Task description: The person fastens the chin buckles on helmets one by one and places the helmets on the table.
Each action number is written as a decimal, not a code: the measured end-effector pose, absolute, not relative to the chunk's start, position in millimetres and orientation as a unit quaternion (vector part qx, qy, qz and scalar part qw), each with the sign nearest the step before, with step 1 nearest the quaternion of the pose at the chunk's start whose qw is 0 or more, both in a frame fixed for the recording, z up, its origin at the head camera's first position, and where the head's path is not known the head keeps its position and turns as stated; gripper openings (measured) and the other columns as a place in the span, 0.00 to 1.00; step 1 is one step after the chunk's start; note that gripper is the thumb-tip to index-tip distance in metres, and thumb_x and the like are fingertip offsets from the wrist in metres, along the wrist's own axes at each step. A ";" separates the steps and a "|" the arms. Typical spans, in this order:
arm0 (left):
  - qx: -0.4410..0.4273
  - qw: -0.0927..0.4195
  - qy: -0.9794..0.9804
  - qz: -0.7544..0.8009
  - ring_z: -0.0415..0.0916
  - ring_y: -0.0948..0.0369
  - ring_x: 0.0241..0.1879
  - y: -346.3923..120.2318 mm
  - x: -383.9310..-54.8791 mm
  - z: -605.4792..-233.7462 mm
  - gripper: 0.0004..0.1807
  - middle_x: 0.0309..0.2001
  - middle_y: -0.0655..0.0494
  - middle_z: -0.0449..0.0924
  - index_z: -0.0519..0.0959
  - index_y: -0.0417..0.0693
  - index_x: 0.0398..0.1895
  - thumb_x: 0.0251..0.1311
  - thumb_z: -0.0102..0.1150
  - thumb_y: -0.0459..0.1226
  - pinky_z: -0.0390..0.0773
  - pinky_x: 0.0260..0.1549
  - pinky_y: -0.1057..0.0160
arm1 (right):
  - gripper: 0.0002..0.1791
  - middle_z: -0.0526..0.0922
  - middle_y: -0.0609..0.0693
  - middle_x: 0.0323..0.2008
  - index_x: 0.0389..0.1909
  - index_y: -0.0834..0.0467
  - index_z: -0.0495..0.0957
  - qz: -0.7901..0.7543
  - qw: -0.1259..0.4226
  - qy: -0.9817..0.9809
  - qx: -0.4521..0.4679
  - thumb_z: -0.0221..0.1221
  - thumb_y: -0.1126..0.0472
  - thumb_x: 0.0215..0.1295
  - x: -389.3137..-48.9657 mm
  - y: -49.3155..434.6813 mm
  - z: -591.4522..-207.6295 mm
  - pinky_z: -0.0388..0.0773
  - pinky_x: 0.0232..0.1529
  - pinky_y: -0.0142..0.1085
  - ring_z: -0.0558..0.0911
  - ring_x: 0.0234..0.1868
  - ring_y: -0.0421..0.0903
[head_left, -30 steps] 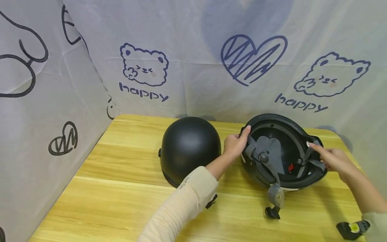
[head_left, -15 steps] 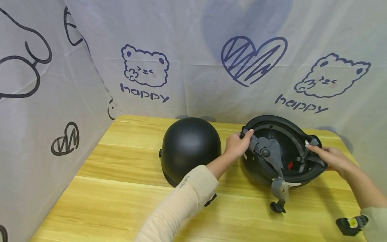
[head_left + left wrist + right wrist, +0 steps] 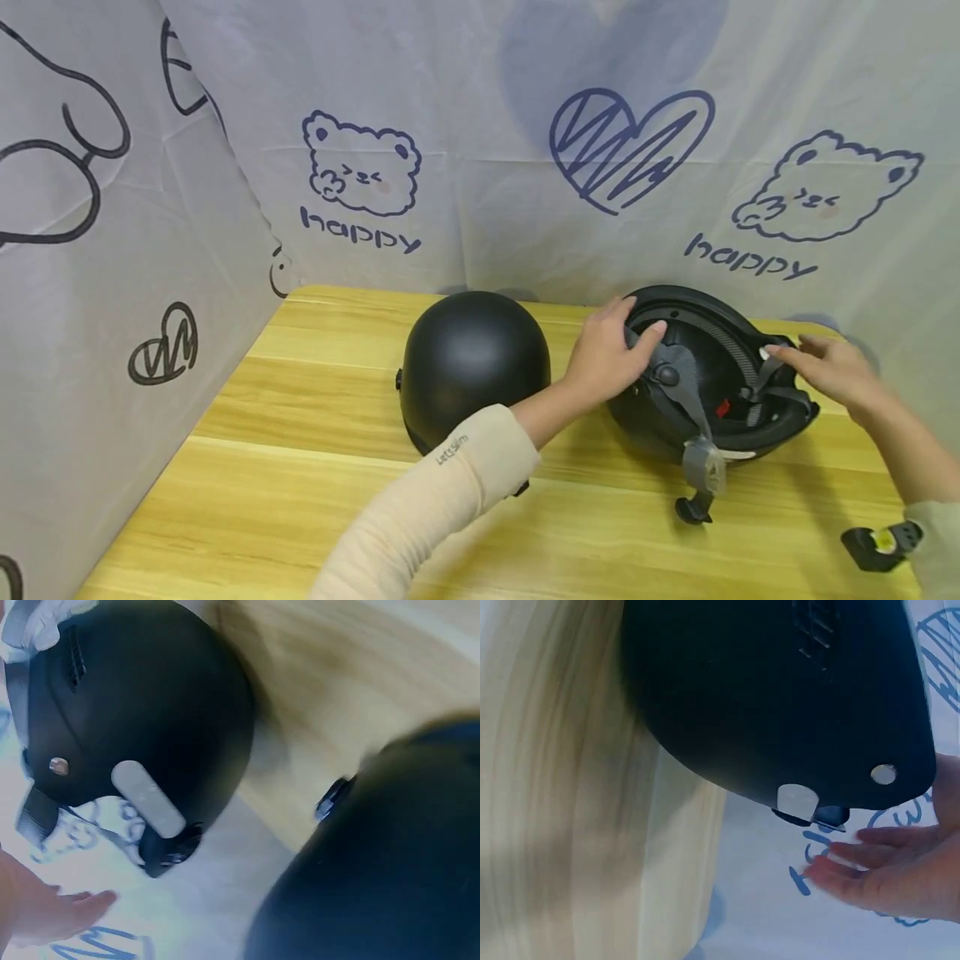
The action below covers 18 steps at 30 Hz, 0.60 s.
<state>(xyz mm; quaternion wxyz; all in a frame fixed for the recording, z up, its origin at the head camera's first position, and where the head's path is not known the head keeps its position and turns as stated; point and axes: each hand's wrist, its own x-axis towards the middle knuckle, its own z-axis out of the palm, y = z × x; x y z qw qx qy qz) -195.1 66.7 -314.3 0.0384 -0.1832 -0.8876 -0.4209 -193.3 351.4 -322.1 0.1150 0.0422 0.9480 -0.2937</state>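
Note:
A black helmet (image 3: pixel 716 379) lies upside down at the right of the table, its padded inside facing up. Over its front hangs a grey chin strap (image 3: pixel 702 465) ending in a black buckle (image 3: pixel 693 508). My left hand (image 3: pixel 609 354) is at the left rim, fingers loosely spread; the left wrist view shows the fingers (image 3: pixel 82 909) off the shell. Beside the right rim, my right hand (image 3: pixel 834 371) has its thumb near the strap. Its straight fingers (image 3: pixel 840 881) appear apart from the helmet in the right wrist view.
A second black helmet (image 3: pixel 476 358) stands dome up left of the first, partly behind my left forearm. A small black object with a yellow patch (image 3: pixel 873 548) is at my right sleeve. Printed cloth (image 3: pixel 480 150) hangs behind the wooden table (image 3: pixel 285 500).
Both hands have loosened from the upturned helmet's rim, and their fingers have opened. The left hand has moved slightly right and up. The chin strap has swung a little to the right.

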 end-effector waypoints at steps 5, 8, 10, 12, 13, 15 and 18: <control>-0.385 0.168 -0.867 -0.267 0.64 0.56 0.65 72.3 -178.8 -306.0 0.25 0.63 0.49 0.70 0.72 0.45 0.59 0.64 0.52 0.49 0.60 0.66 0.63 | 0.36 0.57 0.78 0.61 0.65 0.70 0.57 -0.240 -0.012 0.971 0.001 0.48 0.47 0.68 -196.2 340.4 -318.1 0.62 0.48 0.68 0.60 0.55 0.79; -0.488 0.238 -0.819 -0.188 0.68 0.57 0.62 75.5 -168.8 -308.2 0.22 0.58 0.50 0.75 0.77 0.46 0.54 0.62 0.53 0.49 0.59 0.66 0.65 | 0.29 0.65 0.76 0.58 0.61 0.68 0.66 -0.205 -0.058 0.975 -0.067 0.54 0.52 0.66 -198.3 335.8 -318.7 0.64 0.45 0.67 0.65 0.53 0.77; -0.550 0.272 -0.778 -0.135 0.69 0.57 0.61 77.0 -161.8 -313.1 0.20 0.56 0.51 0.76 0.78 0.47 0.52 0.63 0.52 0.49 0.59 0.66 0.65 | 0.25 0.71 0.73 0.54 0.55 0.69 0.72 -0.177 -0.088 0.972 -0.130 0.59 0.58 0.61 -199.6 333.7 -321.2 0.68 0.43 0.64 0.71 0.50 0.73; -0.599 0.293 -0.742 -0.067 0.69 0.57 0.61 78.3 -153.9 -319.3 0.20 0.57 0.52 0.76 0.78 0.49 0.52 0.66 0.47 0.49 0.61 0.65 0.64 | 0.22 0.76 0.72 0.50 0.51 0.70 0.75 -0.154 -0.101 0.966 -0.184 0.63 0.63 0.56 -200.5 331.8 -324.7 0.70 0.42 0.61 0.74 0.47 0.69; -0.622 0.297 -0.724 -0.035 0.69 0.58 0.62 78.9 -149.9 -322.8 0.20 0.58 0.52 0.75 0.78 0.50 0.53 0.67 0.44 0.49 0.62 0.65 0.64 | 0.21 0.78 0.71 0.47 0.48 0.70 0.76 -0.142 -0.105 0.962 -0.208 0.65 0.65 0.54 -201.0 330.9 -326.7 0.72 0.42 0.59 0.76 0.46 0.68; -0.662 0.294 -0.689 0.023 0.67 0.58 0.63 80.5 -142.0 -330.4 0.20 0.60 0.52 0.73 0.76 0.51 0.55 0.70 0.37 0.47 0.62 0.65 0.62 | 0.21 0.80 0.70 0.44 0.45 0.70 0.78 -0.124 -0.097 0.958 -0.241 0.66 0.67 0.50 -202.2 328.8 -330.4 0.74 0.41 0.57 0.79 0.43 0.66; -0.706 0.273 -0.647 0.091 0.65 0.59 0.64 83.6 -130.4 -343.2 0.21 0.61 0.54 0.72 0.74 0.52 0.57 0.73 0.30 0.41 0.61 0.65 0.61 | 0.19 0.82 0.67 0.42 0.43 0.70 0.80 -0.106 -0.054 0.957 -0.263 0.67 0.65 0.49 -203.8 325.5 -334.2 0.75 0.42 0.55 0.80 0.43 0.64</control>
